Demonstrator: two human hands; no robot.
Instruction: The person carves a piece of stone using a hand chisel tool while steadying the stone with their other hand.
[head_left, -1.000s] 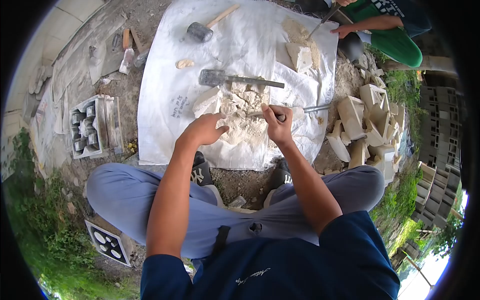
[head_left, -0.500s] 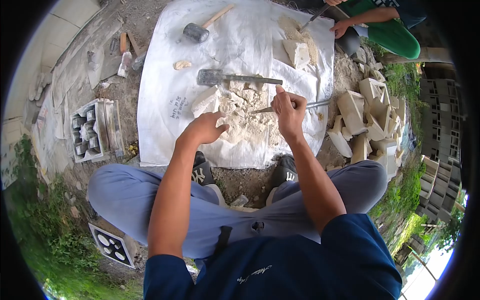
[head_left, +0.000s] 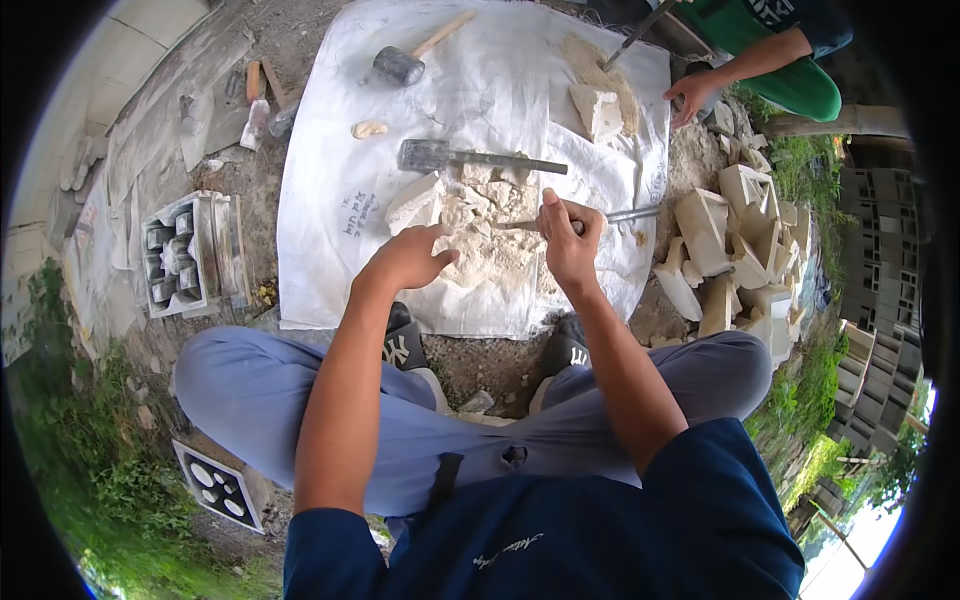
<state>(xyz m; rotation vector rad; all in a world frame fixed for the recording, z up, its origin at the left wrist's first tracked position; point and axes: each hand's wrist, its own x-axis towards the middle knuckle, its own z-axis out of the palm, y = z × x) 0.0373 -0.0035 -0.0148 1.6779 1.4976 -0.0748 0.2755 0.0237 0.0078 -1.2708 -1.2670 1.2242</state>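
My right hand is wrapped around a long metal rod lying at a low angle, its tip among crumbled pale stone. The right thumb points up along the fist. My left hand rests at the left edge of the rubble, fingers apart, with nothing visible in it. Just beyond it lies a larger pale block. A dark hammer with a long dark handle lies across the far side of the rubble. All of this is on a white woven sheet.
A black-headed mallet lies farther back on the sheet. At the upper right are a co-worker's hand, a metal bar and a broken block. Pale blocks are heaped at right; a mould-like box stands at left.
My right hand has shifted slightly left and down, with the rod's tip now in the rubble. My left hand stays put. The co-worker's near hand has lowered and its fingers have spread.
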